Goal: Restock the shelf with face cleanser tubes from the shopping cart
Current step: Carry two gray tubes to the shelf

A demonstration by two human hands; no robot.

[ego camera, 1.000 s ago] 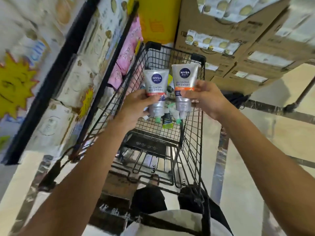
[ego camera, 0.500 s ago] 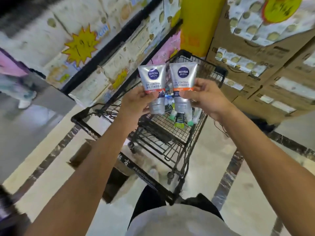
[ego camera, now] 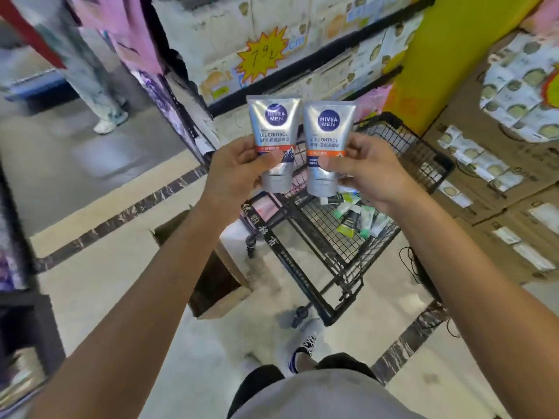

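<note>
L hand (ego camera: 239,167) pinches silver tube (ego camera: 274,137), cap down. R hand (ego camera: 366,170) pinches second tube (ego camera: 326,140) just right of it. Shopping cart (ego camera: 402,152) beyond w/ more tubes (ego camera: 352,217).

The two tubes (ego camera: 274,140) (ego camera: 326,146) are silver, each with a dark blue round logo and an orange band. The shopping cart (ego camera: 393,164) is black wire mesh and holds green and white tubes (ego camera: 354,217). The price sign (ego camera: 262,55) is a yellow star shape, and the pillar (ego camera: 447,49) is yellow.

Both tubes read "NIVEA MEN" + "OIL CONTROL": left tube (ego camera: 276,140), right tube (ego camera: 326,146), print above the fingers. Star tag (ego camera: 262,57) beyond: approx "7.9".
</note>
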